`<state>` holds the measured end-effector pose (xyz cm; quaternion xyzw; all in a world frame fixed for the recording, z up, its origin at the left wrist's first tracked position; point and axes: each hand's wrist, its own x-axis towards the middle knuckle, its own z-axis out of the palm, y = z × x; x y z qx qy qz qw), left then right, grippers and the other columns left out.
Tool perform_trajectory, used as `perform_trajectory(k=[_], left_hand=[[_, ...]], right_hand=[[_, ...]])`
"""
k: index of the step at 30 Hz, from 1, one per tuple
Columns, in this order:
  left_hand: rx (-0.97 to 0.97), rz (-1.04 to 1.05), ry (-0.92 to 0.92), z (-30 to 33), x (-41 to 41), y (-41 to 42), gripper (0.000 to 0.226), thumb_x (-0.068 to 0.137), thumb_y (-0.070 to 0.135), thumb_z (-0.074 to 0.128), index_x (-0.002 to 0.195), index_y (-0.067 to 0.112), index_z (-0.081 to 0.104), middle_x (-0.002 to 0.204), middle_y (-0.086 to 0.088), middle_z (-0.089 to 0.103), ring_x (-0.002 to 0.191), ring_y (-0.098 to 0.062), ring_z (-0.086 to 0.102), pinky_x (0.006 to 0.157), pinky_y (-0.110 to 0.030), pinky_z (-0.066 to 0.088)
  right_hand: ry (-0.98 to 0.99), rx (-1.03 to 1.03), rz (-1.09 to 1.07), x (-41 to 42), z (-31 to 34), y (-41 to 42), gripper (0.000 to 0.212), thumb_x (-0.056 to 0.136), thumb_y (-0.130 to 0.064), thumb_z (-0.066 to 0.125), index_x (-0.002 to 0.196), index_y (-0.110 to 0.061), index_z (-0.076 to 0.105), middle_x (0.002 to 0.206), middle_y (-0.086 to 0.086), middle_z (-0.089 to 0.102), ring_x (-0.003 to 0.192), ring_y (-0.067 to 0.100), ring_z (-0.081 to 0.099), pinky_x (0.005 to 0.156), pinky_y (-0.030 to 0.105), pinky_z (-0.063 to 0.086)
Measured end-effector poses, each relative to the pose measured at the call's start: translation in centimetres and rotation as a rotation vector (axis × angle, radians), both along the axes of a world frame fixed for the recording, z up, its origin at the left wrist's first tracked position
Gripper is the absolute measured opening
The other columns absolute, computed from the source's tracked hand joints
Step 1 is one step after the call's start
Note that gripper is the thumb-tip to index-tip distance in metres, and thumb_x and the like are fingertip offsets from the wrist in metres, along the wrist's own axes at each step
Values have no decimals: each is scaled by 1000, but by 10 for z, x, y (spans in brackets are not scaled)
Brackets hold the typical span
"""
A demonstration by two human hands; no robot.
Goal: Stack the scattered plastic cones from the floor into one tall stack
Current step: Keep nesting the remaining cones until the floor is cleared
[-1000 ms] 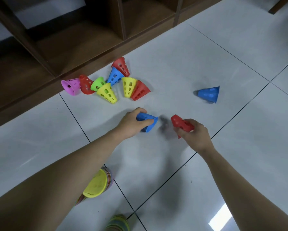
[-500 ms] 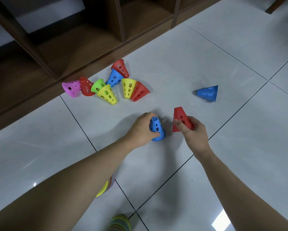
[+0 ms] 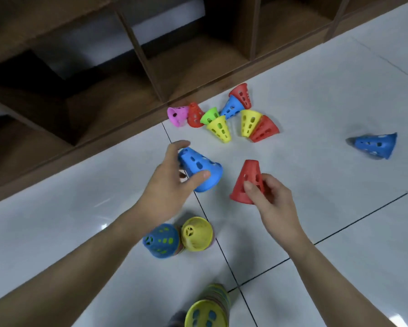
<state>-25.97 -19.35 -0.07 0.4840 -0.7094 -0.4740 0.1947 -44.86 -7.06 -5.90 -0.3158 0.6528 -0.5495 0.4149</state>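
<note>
My left hand point(image 3: 168, 182) grips a blue perforated cone point(image 3: 201, 169), held tilted above the floor. My right hand point(image 3: 268, 197) pinches a red cone point(image 3: 246, 180) by its side, narrow end up. Below my hands stand three stacks of cones: one topped blue point(image 3: 161, 240), one topped yellow point(image 3: 197, 233), and one with a yellow top point(image 3: 207, 310) at the bottom edge. A cluster of several loose cones lies by the shelf, among them pink point(image 3: 177, 115), green point(image 3: 209, 115), yellow point(image 3: 219, 131) and red point(image 3: 264, 129). A lone blue cone point(image 3: 375, 145) lies far right.
A dark wooden shelf unit point(image 3: 151, 74) with open compartments runs along the far side of the white tiled floor point(image 3: 328, 208). Dark grout lines cross the tiles.
Both hands have lifted their cones off the floor and drawn them toward me. The view has tilted down, bringing the stacks near my feet into sight.
</note>
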Motion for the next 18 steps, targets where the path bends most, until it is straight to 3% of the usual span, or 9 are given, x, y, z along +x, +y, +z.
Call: perform_trajectory(k=[5, 9, 12, 14, 18], left_hand=[[-159, 163, -205, 33, 85, 57, 63, 83, 50, 66, 137, 36, 36, 112, 19, 62, 100, 0, 60, 80, -14, 47], [-178, 176, -326, 10, 121, 84, 58, 84, 41, 74, 132, 40, 42, 106, 26, 59, 96, 8, 58, 71, -3, 43], [-143, 143, -392, -11, 130, 95, 58, 81, 35, 81, 129, 40, 48, 108, 22, 59, 93, 4, 59, 73, -2, 43], [-166, 72, -430, -22, 131, 99, 55, 83, 32, 80, 130, 37, 51, 112, 27, 55, 95, 8, 56, 81, -6, 45], [-146, -26, -443, -35, 135, 98, 59, 86, 36, 76, 138, 34, 50, 126, 27, 53, 108, 7, 50, 99, -21, 46]], right_hand=[[51, -73, 239, 58, 11, -3, 36, 79, -44, 73, 111, -30, 65, 99, -13, 71, 94, 11, 66, 83, 21, 51], [140, -91, 346, 80, 10, 1, 46, 76, -48, 72, 116, -30, 61, 108, -13, 68, 102, 9, 61, 88, 15, 45], [227, -103, 344, 86, 10, 6, 44, 72, -47, 73, 112, -37, 57, 109, -12, 62, 103, 3, 58, 84, 6, 40], [265, -109, 342, 88, 10, 9, 45, 72, -43, 75, 110, -45, 52, 110, -15, 58, 104, -3, 55, 84, 4, 38], [326, -92, 372, 89, 0, 15, 48, 73, -37, 79, 115, -34, 56, 115, -16, 55, 109, -4, 53, 90, 7, 39]])
